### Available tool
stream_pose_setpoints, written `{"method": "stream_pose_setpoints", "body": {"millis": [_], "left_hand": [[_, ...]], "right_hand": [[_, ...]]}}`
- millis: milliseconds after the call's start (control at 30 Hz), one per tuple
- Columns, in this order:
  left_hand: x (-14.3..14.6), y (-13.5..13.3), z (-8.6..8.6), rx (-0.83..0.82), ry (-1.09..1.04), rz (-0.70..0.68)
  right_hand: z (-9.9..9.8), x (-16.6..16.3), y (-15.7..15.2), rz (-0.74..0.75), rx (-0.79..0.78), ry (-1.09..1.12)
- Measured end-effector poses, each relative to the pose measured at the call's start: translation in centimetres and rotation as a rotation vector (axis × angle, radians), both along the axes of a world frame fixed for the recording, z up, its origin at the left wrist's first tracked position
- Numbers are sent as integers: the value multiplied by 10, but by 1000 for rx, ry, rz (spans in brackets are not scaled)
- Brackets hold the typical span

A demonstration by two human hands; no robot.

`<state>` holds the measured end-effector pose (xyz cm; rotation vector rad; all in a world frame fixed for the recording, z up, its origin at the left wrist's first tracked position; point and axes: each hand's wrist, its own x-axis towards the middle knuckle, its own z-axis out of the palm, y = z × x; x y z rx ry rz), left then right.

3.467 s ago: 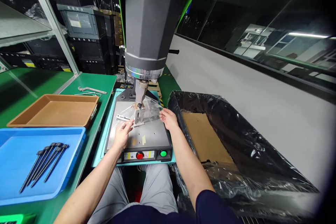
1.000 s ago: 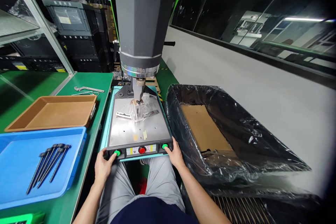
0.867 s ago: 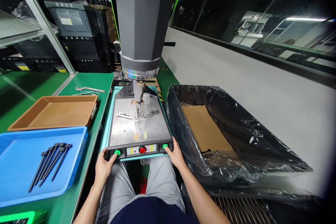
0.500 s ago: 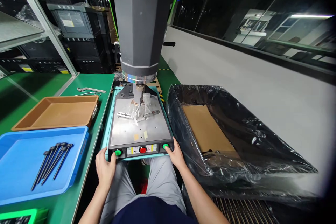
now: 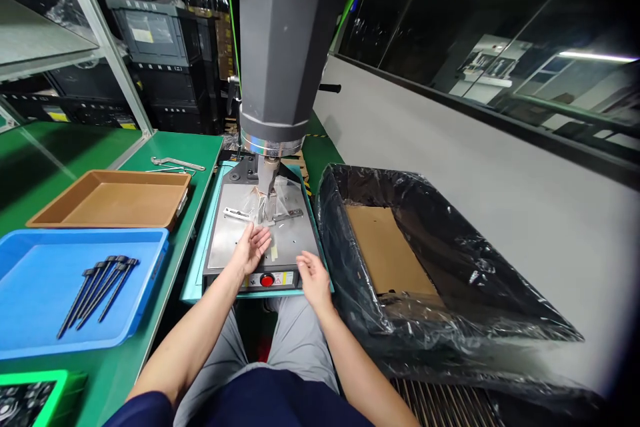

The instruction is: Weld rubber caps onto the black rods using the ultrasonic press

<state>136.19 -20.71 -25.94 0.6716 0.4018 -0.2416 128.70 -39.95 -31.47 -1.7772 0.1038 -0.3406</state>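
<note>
My left hand (image 5: 251,249) is over the metal plate (image 5: 223,243) of a bench machine, palm turned up, fingers stretched out and holding nothing. Just beyond its fingertips stands a fixture wrapped in clear plastic (image 5: 285,197), under the narrow metal tip (image 5: 267,177) of the machine's grey head (image 5: 275,47). Near the plate's front right corner is my right hand (image 5: 315,280), open, its fingers loosely bent with nothing in them. Between my hands a red button (image 5: 267,280) shows on the front panel. The green buttons at either end are hidden behind my hands and forearm.
To the left, a blue tray (image 5: 30,293) with several black long-stemmed parts (image 5: 103,290) and a brown tray (image 5: 133,203) lie on a green table (image 5: 115,373), with a wrench (image 5: 177,163) behind. A green bin (image 5: 75,383) holds small dark parts. A black-plastic-lined box (image 5: 480,280) stands right.
Both hands have left the green buttons at the panel's ends. My left hand has moved inward and forward over the plate; my right has come slightly inward. The view has shifted a little.
</note>
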Motion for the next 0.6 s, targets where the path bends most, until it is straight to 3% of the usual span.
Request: {"method": "stream_pose_setpoints", "body": {"millis": [133,267,433,600], "left_hand": [[12,7,10,-241,93,202],[7,13,23,-422,86,279],[-2,10,43,-391,6,256],[-6,12,54,-247,-213,178]], "right_hand": [[-1,15,50,319,197,146],[-1,41,92,475,168,222],[19,83,129,422,-89,65],[43,110,127,273,-82,-72]]}}
